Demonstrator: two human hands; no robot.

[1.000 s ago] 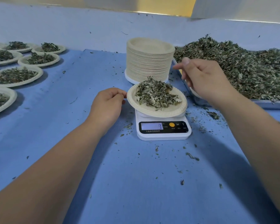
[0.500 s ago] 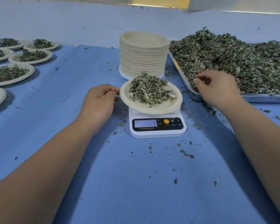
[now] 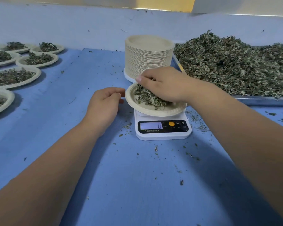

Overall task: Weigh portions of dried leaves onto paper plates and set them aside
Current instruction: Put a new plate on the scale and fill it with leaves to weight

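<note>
A paper plate with a small heap of dried leaves sits on a white digital scale whose display reads 8. My right hand hovers over the plate, its fingers curled down around a pinch of leaves on top of the heap. My left hand rests on the blue table just left of the plate, fingers loosely curled with the tips at the plate's rim, gripping nothing.
Behind the scale rises a tall stack of empty paper plates. At the right, a metal tray holds a big pile of dried leaves. Several filled plates lie at the left. Leaf crumbs litter the blue table.
My right hand went to the tray's pile, then came back over the plate with a pinch of leaves. My left hand stayed beside the plate's rim.
</note>
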